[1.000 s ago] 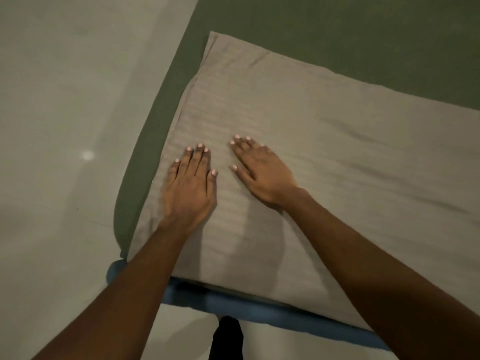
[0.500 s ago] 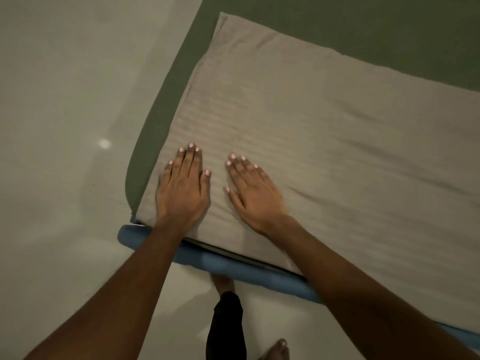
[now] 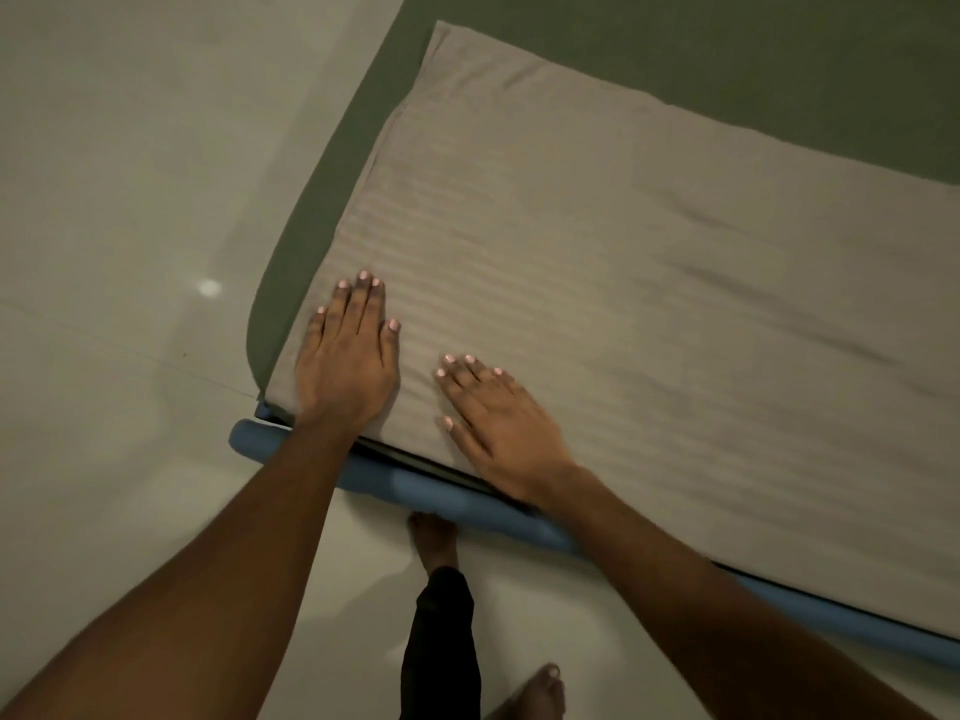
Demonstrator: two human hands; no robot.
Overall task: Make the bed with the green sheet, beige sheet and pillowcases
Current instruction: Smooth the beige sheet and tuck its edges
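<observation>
Both hands are flat, palms down, fingers straight, gripping nothing: left hand (image 3: 347, 363) by the near-left corner of the beige sheet (image 3: 597, 262), right hand (image 3: 501, 426) just beside it at the near edge. The sheet runs off frame right. Green sheet (image 3: 322, 189) peeks out along the left and far side, blue bed edge (image 3: 405, 483) below.

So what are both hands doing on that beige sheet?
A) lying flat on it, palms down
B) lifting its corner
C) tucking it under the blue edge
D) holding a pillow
A: the left hand and the right hand both rest palm-down, fingers straight, on the beige sheet, gripping nothing.
</observation>
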